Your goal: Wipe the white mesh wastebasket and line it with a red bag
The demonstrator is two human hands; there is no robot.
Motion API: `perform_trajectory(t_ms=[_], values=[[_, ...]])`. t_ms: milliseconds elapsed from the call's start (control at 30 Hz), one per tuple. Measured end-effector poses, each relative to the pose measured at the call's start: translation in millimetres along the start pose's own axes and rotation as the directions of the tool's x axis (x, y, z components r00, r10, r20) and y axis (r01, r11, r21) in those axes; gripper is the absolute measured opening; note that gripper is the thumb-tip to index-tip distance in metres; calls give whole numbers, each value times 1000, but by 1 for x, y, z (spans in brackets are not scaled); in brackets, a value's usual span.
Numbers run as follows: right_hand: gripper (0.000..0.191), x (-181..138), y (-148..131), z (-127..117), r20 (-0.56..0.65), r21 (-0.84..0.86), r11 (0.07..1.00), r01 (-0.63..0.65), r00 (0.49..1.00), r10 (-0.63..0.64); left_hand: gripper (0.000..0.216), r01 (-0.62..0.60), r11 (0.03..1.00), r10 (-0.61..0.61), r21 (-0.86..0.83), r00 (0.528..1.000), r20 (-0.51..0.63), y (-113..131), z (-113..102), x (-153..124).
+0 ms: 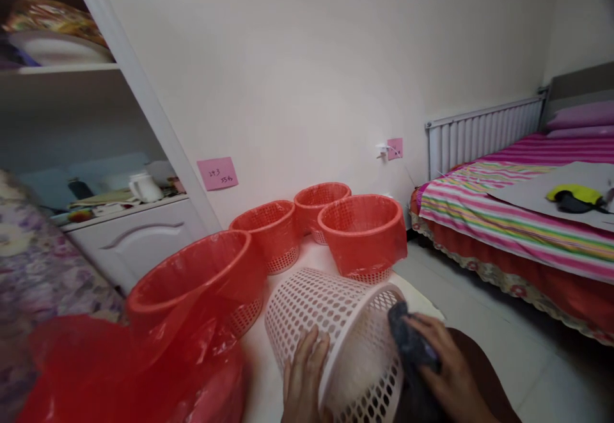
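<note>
A white perforated plastic basket [326, 311] lies tilted on its side on a white table [261, 372], its opening turned toward me. My left hand [304, 375] rests on the basket's outer wall near the rim. My right hand [444, 365] holds a dark cloth [410, 340] against the basket's rim on the right side. Several similar baskets lined with red plastic bags stand upright behind it: one at the near left [192, 279], two in the middle back [268, 228] [321, 202], and one at the right [362, 228].
Loose red plastic bags [119, 372] pile up at the lower left. A cabinet with shelves and a white jug [144, 187] stands at the left. A bed with a striped cover [503, 218] is at the right, a radiator [480, 132] behind it. Pink notes [217, 173] stick on the wall.
</note>
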State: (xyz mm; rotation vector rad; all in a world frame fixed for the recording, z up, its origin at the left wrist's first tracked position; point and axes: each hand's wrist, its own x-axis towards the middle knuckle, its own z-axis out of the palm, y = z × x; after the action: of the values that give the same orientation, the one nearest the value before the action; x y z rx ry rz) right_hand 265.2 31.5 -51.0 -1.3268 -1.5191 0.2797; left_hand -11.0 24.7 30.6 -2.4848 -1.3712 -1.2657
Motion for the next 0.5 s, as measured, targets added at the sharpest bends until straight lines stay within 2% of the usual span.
perform_trajectory(t_ms=[67, 133, 200, 267, 333, 400, 500], values=[[52, 17, -6, -17, -205, -4, 1000, -22, 979, 20, 59, 0, 1000, 0, -11, 1000, -16, 2, -2, 0], [50, 36, -17, -24, -321, -2, 1000, -18, 947, 16, 58, -1, 1000, 1, -4, 1000, -6, 1, -4, 0], [51, 53, -28, -23, -273, 10, 1000, 23, 962, -19, 59, -30, 999, 28, 26, 998, 47, -3, -6, -2], [53, 64, -31, -16, -164, 21, 999, 42, 986, -38, 60, -80, 995, 72, 59, 990, 121, -6, -6, -3], [49, 67, -23, -7, -115, 64, 998, -10, 993, 17, 62, -89, 993, 78, 77, 987, 138, -7, -4, -5], [43, 63, -7, 3, -121, 197, 967, -160, 975, 186, 63, -56, 996, 49, 74, 995, 92, -5, 2, -8], [43, 39, 21, 18, -38, 438, 793, -425, 872, 488, 65, -5, 999, 4, 46, 1000, 26, -2, 7, -11]])
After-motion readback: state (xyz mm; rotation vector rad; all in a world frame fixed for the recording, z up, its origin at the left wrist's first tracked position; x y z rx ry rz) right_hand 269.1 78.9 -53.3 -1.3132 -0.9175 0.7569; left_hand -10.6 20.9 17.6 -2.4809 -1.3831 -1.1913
